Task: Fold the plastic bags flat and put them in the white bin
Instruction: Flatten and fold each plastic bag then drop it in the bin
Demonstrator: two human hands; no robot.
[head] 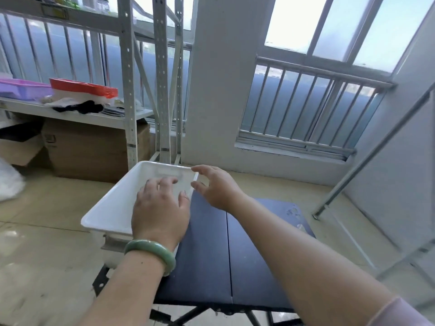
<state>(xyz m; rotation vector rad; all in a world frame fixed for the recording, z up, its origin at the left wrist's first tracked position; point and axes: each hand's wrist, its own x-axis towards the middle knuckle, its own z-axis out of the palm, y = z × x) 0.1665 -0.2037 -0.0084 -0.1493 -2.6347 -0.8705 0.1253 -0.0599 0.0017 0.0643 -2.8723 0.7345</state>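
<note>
You are in a room with a pale tiled floor (pixel 47 208). At the left of the frame stands a metal shelf (pixel 128 90), with a cardboard box (pixel 89 151) under it. In the lower centre the white bin (pixel 113 203) sits on the left part of a dark table (pixel 247 255). Your left hand (pixel 160 210), with a green bangle (pixel 150 251) on the wrist, is palm down over the bin, fingers spread. I cannot tell if a plastic bag lies under it. Your right hand (pixel 216 187) is at the bin's far right corner, thumb and fingers apart, holding nothing. At the upper right is a barred window (pixel 306 109).
</note>
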